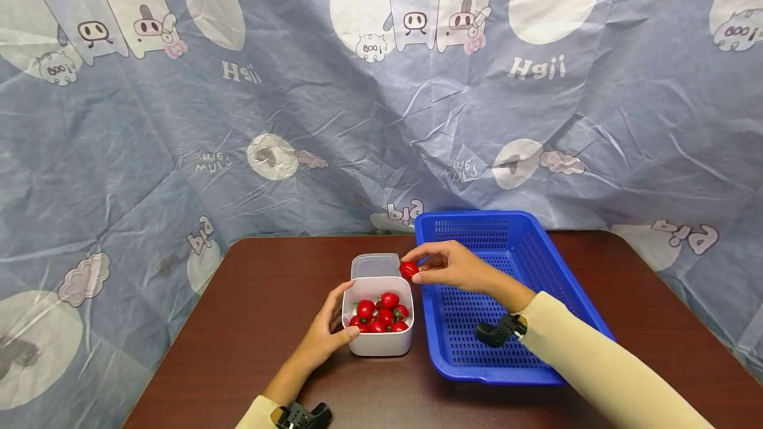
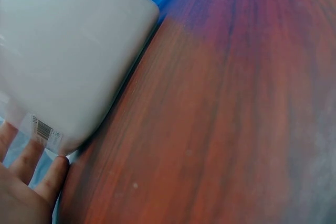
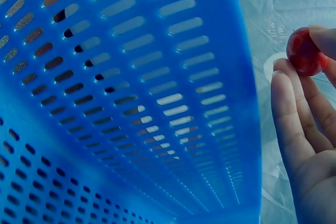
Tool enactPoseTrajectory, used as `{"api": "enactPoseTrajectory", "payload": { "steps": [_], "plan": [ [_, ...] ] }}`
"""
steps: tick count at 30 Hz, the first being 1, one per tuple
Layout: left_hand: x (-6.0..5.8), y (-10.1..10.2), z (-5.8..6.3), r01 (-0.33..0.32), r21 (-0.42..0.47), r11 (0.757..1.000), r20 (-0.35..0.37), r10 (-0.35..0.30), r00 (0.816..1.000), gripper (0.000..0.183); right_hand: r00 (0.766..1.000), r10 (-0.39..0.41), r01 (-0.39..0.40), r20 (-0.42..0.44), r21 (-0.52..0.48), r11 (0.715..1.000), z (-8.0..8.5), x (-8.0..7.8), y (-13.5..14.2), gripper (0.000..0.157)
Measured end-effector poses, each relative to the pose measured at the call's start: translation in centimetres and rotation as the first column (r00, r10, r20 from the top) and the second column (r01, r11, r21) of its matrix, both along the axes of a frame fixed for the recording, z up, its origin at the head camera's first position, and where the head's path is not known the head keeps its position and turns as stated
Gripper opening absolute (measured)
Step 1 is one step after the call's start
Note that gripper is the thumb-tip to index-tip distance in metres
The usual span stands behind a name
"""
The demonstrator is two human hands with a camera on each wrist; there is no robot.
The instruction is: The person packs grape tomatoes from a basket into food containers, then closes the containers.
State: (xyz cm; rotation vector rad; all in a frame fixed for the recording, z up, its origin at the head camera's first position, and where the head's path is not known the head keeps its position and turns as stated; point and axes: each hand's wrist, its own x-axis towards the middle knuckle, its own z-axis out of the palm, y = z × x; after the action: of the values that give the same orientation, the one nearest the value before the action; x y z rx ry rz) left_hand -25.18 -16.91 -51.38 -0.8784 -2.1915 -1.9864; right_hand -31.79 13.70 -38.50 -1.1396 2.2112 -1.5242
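Note:
A white square container (image 1: 381,344) with rounded corners stands on the table, several red cherry tomatoes (image 1: 385,316) inside it. My left hand (image 1: 322,331) holds the container at its left side, thumb by the front corner and fingertips near the back corner. In the left wrist view its fingers (image 2: 51,179) touch the wall near a barcode label. Behind the container's right back corner, my right hand (image 1: 447,265) pinches a red cherry tomato (image 1: 408,270) between thumb and fingers. The right wrist view shows that tomato (image 3: 304,52) at the fingertips, beside the basket's wall.
A blue slotted basket (image 1: 438,349) stands right of the container, under my right forearm. Behind the container lies a translucent lid (image 1: 375,265). All of it sits on a dark brown wooden table (image 1: 256,303), with a printed grey-blue cloth (image 1: 357,118) hanging behind.

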Motion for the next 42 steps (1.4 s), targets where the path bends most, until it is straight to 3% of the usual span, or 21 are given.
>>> {"api": "enactPoseTrajectory", "payload": {
  "steps": [12, 19, 29, 42],
  "plan": [
    [-0.1, 0.1, 0.2, -0.008, -0.007, 1.0, 0.001, 0.008, 1.0, 0.078, 0.997, 0.071, -0.069, -0.038, 0.032, 0.997, -0.8, -0.2, -2.3, 0.032],
    [-0.1, 0.2, 0.6, 0.002, 0.009, 1.0, 0.011, -0.002, 1.0, 0.08, 0.997, 0.048, -0.043, -0.065, 0.078, 0.996, -1.2, -0.3, -2.6, 0.03],
    [0.2, -0.2, -0.4, -0.004, -0.037, 0.999, 0.009, 0.005, 1.0, 0.078, 0.987, 0.044, -0.026, -0.157, 0.113, 0.993, -2.3, 0.4, -2.9, 0.028],
    [-0.1, -0.3, -0.3, -0.011, -0.029, 1.0, 0.014, 0.011, 1.0, 0.078, 0.984, 0.051, -0.028, -0.173, 0.135, 0.99, -1.6, 0.5, -2.9, 0.03]
  ]
}}
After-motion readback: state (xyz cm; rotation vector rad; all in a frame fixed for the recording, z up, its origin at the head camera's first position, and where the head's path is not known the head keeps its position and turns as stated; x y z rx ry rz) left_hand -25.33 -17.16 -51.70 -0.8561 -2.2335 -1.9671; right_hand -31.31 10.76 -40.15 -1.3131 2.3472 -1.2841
